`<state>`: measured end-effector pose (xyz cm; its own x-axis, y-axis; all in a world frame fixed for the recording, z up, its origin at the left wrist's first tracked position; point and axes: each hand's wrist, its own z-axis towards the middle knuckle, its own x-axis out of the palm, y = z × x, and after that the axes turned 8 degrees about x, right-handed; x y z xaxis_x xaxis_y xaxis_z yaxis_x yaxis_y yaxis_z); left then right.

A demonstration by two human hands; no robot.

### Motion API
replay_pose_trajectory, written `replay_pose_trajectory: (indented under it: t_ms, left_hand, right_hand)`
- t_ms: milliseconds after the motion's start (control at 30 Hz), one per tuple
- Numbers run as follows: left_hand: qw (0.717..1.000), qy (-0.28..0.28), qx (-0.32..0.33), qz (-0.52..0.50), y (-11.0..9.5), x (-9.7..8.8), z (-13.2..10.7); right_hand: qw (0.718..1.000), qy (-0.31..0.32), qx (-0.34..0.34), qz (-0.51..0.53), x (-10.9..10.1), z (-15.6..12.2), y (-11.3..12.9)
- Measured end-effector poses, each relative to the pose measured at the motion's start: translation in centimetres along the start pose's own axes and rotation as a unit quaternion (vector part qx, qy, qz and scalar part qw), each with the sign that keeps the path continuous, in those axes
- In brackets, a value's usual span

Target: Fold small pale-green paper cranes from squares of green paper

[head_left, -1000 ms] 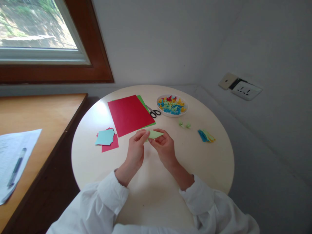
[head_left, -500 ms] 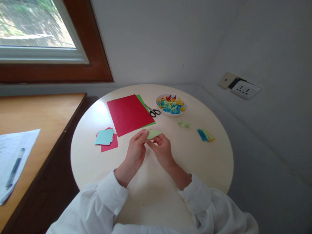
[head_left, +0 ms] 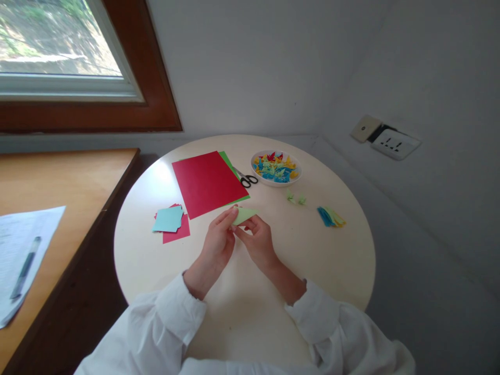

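A small folded piece of pale green paper [head_left: 245,214] is held above the round table, roughly triangular in outline. My left hand [head_left: 220,234] pinches its left end between thumb and fingers. From the right, my right hand [head_left: 257,237] grips the lower edge, thumb toward the left hand and fingers curled behind the paper. The fingertips partly hide the paper's lower part. Just beyond the hands lie a large red sheet [head_left: 209,182] and a green sheet [head_left: 239,200] beneath it.
Scissors [head_left: 247,180] lie beside the sheets. A white bowl [head_left: 276,184] holds colourful folded paper pieces. Two small green folded pieces [head_left: 296,198] and a bundle of paper strips [head_left: 331,217] lie right. Small paper squares [head_left: 169,219] are stacked left on the round table [head_left: 156,276].
The fingers have shifted slightly on the pale green paper, and the right hand has edged a little left. Everything else stays put.
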<state>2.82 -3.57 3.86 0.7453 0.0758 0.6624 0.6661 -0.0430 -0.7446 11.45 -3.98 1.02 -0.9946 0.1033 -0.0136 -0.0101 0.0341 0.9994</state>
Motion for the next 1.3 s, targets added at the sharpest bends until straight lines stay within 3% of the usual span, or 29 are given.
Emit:
replay_pose_trajectory:
  t_ms: [667, 900, 1000, 1067, 1167, 1300]
  left_hand:
    - [1.0, -0.026, -0.004, 0.009, -0.1, -0.2, 0.1]
    - [0.999, -0.019, -0.022, 0.035, 0.4, -0.7, 0.2]
    - [0.996, -0.017, -0.033, 0.077, 0.5, -1.0, 0.1]
    - [0.992, 0.013, -0.032, 0.123, 0.5, -1.1, 0.1]
    - [0.982, 0.045, 0.001, 0.185, 0.4, -1.3, 0.1]
    - [0.957, 0.041, 0.053, 0.282, 0.5, -1.6, 0.3]
  right_hand:
    - [0.999, 0.026, -0.01, -0.031, 0.0, -0.2, -0.2]
    - [0.999, -0.029, -0.002, -0.027, -1.1, 0.4, 0.2]
    - [0.999, -0.042, -0.011, -0.026, -1.5, 0.7, 0.2]
    - [0.999, -0.049, -0.012, -0.005, -1.7, 0.9, 0.0]
    - [0.997, -0.06, 0.012, 0.043, -1.8, 1.1, -0.1]
    - [0.993, -0.045, 0.039, 0.103, -1.9, 1.3, -0.2]
